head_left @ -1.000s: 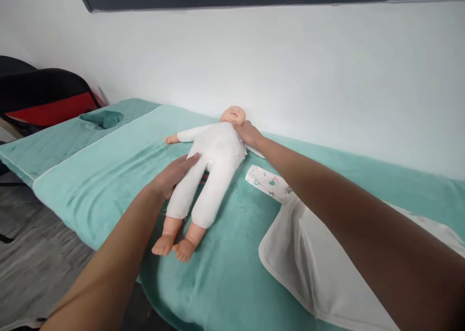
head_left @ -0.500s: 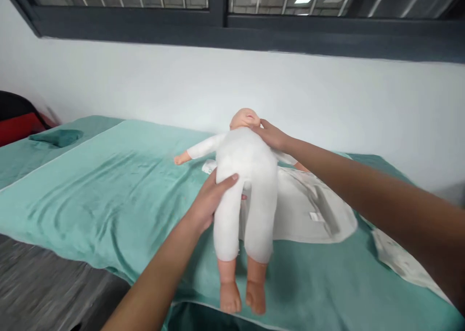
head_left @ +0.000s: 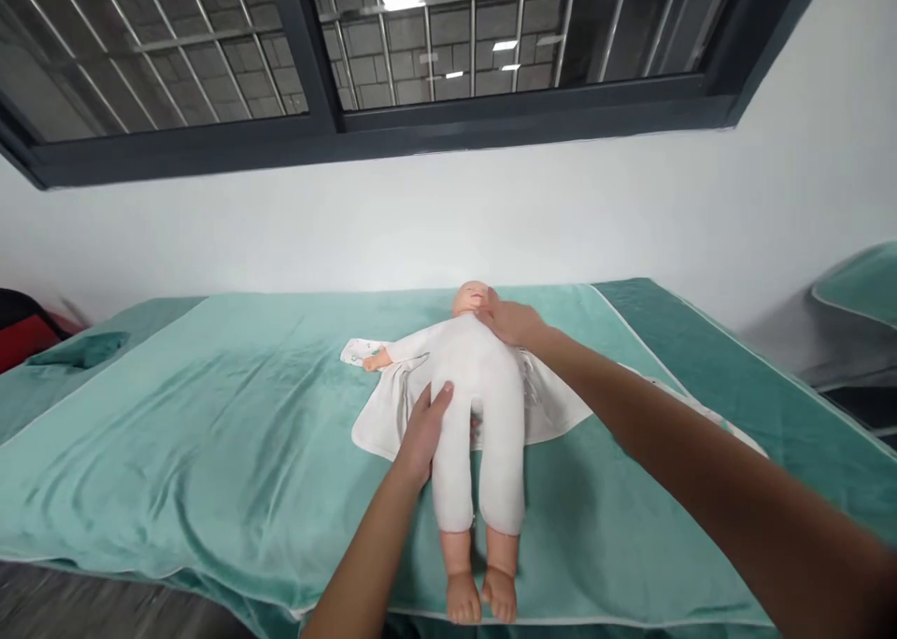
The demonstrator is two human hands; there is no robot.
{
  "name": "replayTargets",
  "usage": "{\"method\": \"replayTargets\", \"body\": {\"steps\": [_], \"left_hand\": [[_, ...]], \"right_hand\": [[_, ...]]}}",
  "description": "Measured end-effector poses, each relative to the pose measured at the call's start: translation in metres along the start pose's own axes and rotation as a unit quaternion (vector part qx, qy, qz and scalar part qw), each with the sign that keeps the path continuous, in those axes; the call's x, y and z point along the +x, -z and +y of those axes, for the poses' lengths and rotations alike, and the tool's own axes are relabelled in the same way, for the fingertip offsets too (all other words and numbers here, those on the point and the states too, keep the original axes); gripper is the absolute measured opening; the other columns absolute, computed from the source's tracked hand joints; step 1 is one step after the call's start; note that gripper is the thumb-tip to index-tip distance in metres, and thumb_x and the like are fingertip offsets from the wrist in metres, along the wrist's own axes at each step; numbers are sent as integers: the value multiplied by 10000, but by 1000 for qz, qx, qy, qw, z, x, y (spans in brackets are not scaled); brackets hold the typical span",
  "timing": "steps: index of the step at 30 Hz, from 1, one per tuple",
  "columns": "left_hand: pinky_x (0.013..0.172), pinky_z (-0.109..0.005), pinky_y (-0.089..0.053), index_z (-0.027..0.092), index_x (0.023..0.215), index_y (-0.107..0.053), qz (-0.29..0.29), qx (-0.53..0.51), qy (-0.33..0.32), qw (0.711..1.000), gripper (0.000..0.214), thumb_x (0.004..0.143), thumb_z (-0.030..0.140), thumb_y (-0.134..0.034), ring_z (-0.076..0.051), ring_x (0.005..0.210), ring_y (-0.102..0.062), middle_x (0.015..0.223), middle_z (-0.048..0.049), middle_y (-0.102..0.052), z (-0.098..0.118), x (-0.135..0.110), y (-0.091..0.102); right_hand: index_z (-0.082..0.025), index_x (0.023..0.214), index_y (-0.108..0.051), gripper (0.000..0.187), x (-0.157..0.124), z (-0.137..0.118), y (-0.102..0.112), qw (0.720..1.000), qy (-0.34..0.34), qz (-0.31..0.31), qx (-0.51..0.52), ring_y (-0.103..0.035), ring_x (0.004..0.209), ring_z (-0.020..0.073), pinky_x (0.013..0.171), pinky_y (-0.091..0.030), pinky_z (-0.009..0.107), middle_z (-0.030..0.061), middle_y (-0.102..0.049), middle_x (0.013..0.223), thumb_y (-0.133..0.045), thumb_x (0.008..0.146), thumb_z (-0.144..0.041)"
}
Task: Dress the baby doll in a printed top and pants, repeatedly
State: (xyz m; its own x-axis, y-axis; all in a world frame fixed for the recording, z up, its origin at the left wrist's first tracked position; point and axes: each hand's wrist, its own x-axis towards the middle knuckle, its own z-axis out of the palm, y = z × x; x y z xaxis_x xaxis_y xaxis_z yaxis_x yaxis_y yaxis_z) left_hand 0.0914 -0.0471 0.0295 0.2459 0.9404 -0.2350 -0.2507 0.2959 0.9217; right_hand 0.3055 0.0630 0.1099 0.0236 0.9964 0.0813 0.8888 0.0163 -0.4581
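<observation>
A baby doll [head_left: 476, 363] with a white cloth body lies face up, its head toward the wall and its bare feet toward me. Spread beneath its torso is a small white baby garment [head_left: 382, 419], with a patterned sleeve end by the doll's arm at left. My left hand [head_left: 422, 433] is closed round the doll's hip and upper thigh, thumb on top, with fingertips partly showing between the legs. At the doll's neck and the side of its head, my right hand [head_left: 515, 324] is gripping; its fingers are partly hidden behind the neck.
A green velvety sheet [head_left: 231, 415] covers the bed, with wrinkles at left. Behind it rise a white wall [head_left: 315, 233] and a dark-framed barred window [head_left: 364, 120]. A red and black item [head_left: 28, 331] sits at far left.
The doll has shifted right and down onto the garment, which now shows on both sides of it. Both hands have kept their holds and moved with it. My view has turned and tilted up.
</observation>
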Motion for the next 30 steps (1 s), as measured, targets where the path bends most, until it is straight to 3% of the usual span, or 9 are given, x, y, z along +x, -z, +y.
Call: {"method": "replayTargets", "body": {"steps": [4, 6, 13, 15, 18, 20, 22, 26, 30], "left_hand": [[828, -398, -603, 187, 1183, -670, 49, 50, -38, 997, 603, 861, 691, -598, -277, 946, -728, 1059, -119, -755, -7, 6, 3], [941, -390, -561, 194, 1144, -687, 72, 80, -62, 992, 555, 890, 673, -569, -292, 1071, -696, 1138, -131, -739, -9, 7, 4], [1059, -438, -489, 256, 1208, -647, 110, 226, -130, 959, 418, 1009, 526, -398, -268, 1196, -634, 1279, -84, -690, -9, 4, 14], [1050, -452, -488, 266, 1238, -638, 108, 326, -216, 914, 369, 1020, 428, -387, -266, 1196, -632, 1272, -78, -694, -8, 10, 26], [1058, -517, -455, 236, 1225, -655, 116, 495, -335, 793, 343, 997, 296, -405, -307, 1218, -601, 1263, -117, -690, -3, 34, 52], [1042, -575, -439, 189, 1253, -638, 172, 555, -344, 738, 355, 982, 291, -433, -355, 1249, -562, 1293, -172, -661, 2, 57, 69], [1012, -601, -443, 158, 1276, -617, 229, 580, -312, 717, 389, 966, 352, -483, -389, 1266, -535, 1326, -214, -626, 7, 78, 83], [996, -560, -447, 191, 1021, -699, 212, 586, -263, 737, 275, 929, 388, -531, -369, 1180, -587, 1140, -175, -688, 17, 106, 99], [855, -395, -488, 185, 907, -693, 226, 397, -241, 856, 217, 865, 374, -594, -273, 942, -642, 930, -92, -709, 20, 110, 108]], "right_hand": [[-128, 1368, -488, 446, 2, -42, -8, 978, 147, 39, -143, -481, 1329, 384, 1054, -373, 509, 241, -561, 1404, -441, 1001, -377], [-140, 1323, -521, 404, 4, -68, -26, 953, 220, -6, -208, -497, 1298, 363, 994, -425, 480, 215, -561, 1396, -449, 999, -372], [-184, 1170, -640, 392, 35, -115, -86, 930, 235, -150, -237, -639, 1113, 322, 864, -496, 422, 146, -674, 1241, -616, 924, -487], [-192, 1140, -655, 395, 41, -115, -87, 930, 231, -162, -235, -668, 1040, 311, 806, -502, 401, 136, -691, 1200, -629, 912, -513], [-197, 1146, -646, 383, 42, -110, -79, 936, 226, -148, -228, -665, 1040, 304, 782, -488, 383, 137, -677, 1217, -593, 937, -513], [-196, 1179, -624, 409, 39, -106, -72, 942, 218, -127, -222, -654, 1058, 306, 778, -474, 377, 146, -659, 1239, -514, 976, -533], [-197, 1203, -605, 440, 35, -102, -66, 951, 209, -97, -207, -644, 1058, 304, 766, -458, 365, 151, -647, 1242, -443, 1003, -554], [-206, 1174, -609, 415, 26, -95, -58, 954, 230, -70, -178, -635, 1004, 275, 736, -414, 331, 129, -656, 1191, -458, 1001, -552], [-202, 1113, -633, 492, 17, -91, -56, 940, 262, -88, -199, -632, 956, 280, 724, -381, 338, 124, -679, 1109, -421, 993, -629]]}}
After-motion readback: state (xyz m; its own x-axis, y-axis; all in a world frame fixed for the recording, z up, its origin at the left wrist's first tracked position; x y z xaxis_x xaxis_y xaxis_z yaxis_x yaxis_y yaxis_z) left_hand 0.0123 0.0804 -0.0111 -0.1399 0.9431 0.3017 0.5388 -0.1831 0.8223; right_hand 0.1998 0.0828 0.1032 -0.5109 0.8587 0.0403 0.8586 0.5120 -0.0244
